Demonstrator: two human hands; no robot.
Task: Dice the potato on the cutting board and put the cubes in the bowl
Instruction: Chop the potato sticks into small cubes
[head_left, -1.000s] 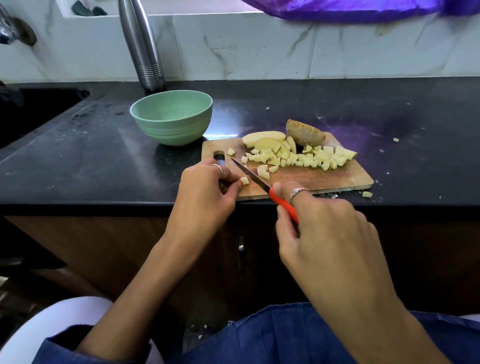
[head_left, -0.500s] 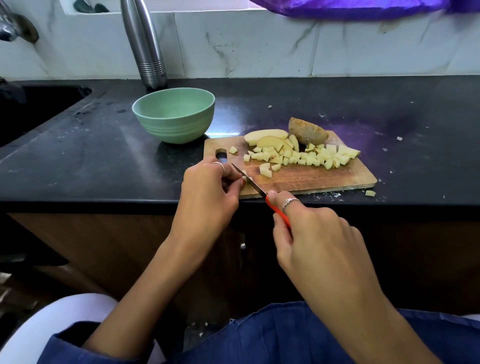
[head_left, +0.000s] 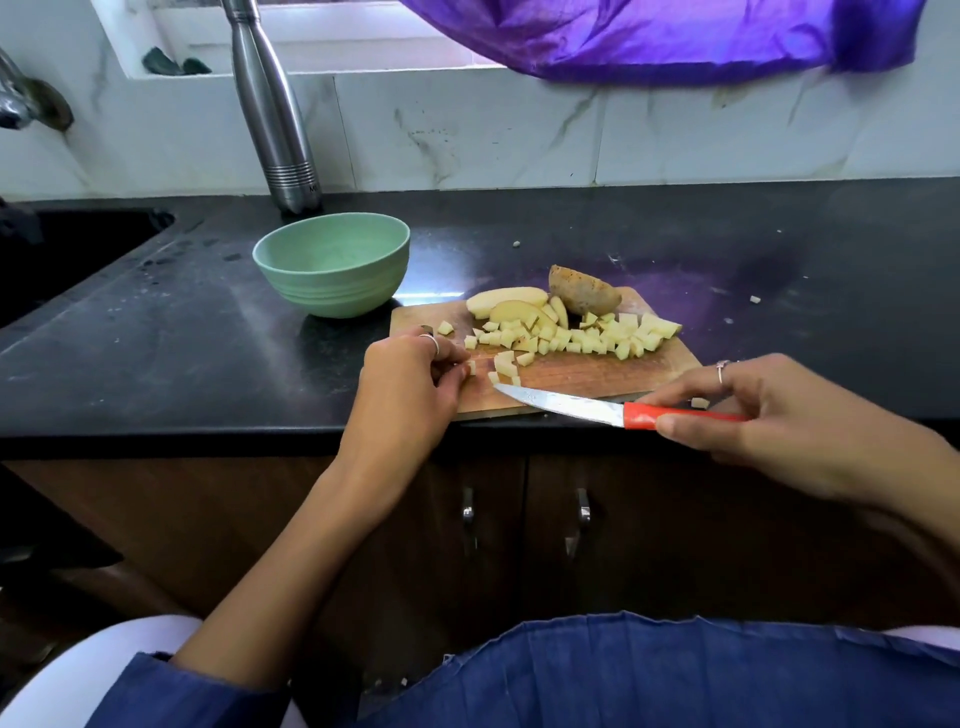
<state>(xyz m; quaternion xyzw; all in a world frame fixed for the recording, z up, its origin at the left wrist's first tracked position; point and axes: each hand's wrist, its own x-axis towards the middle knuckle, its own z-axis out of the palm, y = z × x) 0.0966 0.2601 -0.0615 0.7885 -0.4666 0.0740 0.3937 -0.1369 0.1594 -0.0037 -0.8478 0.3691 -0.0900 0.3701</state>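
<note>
Since half a second ago the knife (head_left: 597, 408) has been swung flat across the wooden cutting board's (head_left: 597, 376) near edge; its orange handle is pinched by the right hand (head_left: 769, 421); one potato cube (head_left: 471, 368) is pinched by the left hand (head_left: 410, 379); beyond, many pale cubes (head_left: 587, 338), three slices and one unpeeled potato piece (head_left: 584, 291) lie on the board; one green ribbed bowl (head_left: 332, 270) stands beyond its left corner.

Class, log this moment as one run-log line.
left hand: pinches cube | right hand: holds knife | bowl: no cubes visible
</note>
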